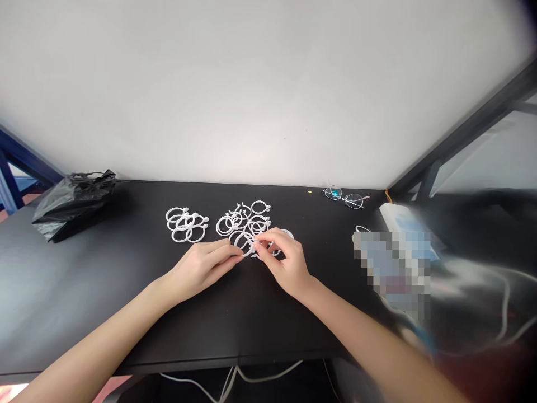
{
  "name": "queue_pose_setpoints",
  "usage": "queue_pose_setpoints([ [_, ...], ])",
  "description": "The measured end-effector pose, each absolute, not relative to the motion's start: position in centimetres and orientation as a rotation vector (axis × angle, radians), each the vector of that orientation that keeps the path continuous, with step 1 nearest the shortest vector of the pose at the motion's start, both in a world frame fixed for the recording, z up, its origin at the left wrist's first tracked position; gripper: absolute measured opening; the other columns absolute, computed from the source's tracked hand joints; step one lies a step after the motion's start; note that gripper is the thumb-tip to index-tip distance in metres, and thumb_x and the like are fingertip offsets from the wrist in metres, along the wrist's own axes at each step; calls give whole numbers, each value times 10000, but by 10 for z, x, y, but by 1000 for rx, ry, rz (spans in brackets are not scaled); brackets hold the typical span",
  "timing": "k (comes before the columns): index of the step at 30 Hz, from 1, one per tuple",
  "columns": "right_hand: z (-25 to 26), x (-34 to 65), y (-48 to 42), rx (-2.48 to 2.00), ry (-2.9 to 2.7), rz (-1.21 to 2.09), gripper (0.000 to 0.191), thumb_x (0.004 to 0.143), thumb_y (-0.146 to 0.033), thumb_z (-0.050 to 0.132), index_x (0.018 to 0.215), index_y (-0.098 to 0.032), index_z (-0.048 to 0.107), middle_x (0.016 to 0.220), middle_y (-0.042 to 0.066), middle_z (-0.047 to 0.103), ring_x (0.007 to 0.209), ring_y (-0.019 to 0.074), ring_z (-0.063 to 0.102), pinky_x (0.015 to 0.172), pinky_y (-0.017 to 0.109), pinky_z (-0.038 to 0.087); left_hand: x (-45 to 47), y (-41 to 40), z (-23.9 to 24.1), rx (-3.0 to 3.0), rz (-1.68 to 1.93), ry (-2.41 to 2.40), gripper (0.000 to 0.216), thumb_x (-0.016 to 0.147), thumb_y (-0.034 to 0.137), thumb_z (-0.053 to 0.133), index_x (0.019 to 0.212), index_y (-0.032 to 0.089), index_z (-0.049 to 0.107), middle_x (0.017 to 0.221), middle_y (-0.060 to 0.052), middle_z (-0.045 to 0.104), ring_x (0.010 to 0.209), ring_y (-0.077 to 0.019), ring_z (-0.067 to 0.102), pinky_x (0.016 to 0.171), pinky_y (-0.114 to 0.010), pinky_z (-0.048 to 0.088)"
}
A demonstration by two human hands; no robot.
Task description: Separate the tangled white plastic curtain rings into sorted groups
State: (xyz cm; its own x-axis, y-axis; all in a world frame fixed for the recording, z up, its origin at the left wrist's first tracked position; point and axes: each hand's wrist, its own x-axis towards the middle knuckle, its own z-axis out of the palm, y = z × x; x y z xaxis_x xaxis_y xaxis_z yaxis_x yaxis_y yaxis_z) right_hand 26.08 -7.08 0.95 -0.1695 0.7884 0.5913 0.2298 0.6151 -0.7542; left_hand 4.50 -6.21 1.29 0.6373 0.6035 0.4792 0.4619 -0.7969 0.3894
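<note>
Both of my hands meet over the middle of the black table at one white curtain ring [235, 242]. The thumb and fingers of my left hand [205, 266] pinch its lower edge. My right hand [285, 260] pinches the same ring on its right side, near the clasp, which the fingertips partly hide. Just behind and under the hands lies a loose pile of white curtain rings [237, 219], partly covered by my right hand. A smaller group of overlapping curtain rings [184, 224] lies to the left of the pile.
A black plastic bag [78, 201] stands at the far left. Eyeglasses [344, 198] rest near the wall at the back right, with a tiny yellow piece [310, 192] beside them. A white box [405, 224] and a blurred-out area are at right. Cables [268, 380] hang below the front edge.
</note>
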Motion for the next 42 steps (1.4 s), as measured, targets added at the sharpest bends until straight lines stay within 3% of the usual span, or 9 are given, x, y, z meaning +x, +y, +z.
queue_pose_setpoints([
  [2,10,261,-71,-832,-1707,605,71,896,-161,626,913,-189,689,809,38,683,690,127,624,554,231,538,44,-63,14,2547,938,943,66,962,226,536,1003,193,576,707,41,481,553,-80,436,532,-196,372],
  [7,11,259,-73,-770,-1714,551,54,888,-171,647,889,-205,690,790,29,719,677,137,652,575,252,559,45,-65,23,2256,758,1128,469,905,398,605,1306,210,450,721,64,473,517,-78,405,504,-194,390],
  [11,11,258,-74,-746,-1725,561,53,884,-174,650,894,-203,694,801,28,733,678,139,670,578,250,561,47,-65,28,2142,711,1093,373,934,415,539,1242,205,527,592,88,372,517,-94,391,515,-200,372],
  [19,12,260,-74,-786,-1740,665,84,878,-177,657,904,-219,725,823,21,747,688,138,687,600,249,577,47,-64,28,2043,797,1126,375,878,420,617,1171,192,568,696,61,478,499,-67,400,496,-196,400],
  [29,13,259,-75,-729,-1720,634,93,879,-139,654,904,-203,716,827,33,740,723,149,694,647,269,563,44,-62,25,2107,889,1073,433,838,441,693,1177,194,587,695,48,501,531,-84,451,509,-206,432],
  [42,8,259,-74,-677,-1717,576,79,870,-149,671,830,-204,712,781,32,743,687,158,697,651,295,585,42,-62,26,2527,1075,990,395,928,441,588,1220,175,572,652,53,458,524,-81,442,512,-191,416],
])
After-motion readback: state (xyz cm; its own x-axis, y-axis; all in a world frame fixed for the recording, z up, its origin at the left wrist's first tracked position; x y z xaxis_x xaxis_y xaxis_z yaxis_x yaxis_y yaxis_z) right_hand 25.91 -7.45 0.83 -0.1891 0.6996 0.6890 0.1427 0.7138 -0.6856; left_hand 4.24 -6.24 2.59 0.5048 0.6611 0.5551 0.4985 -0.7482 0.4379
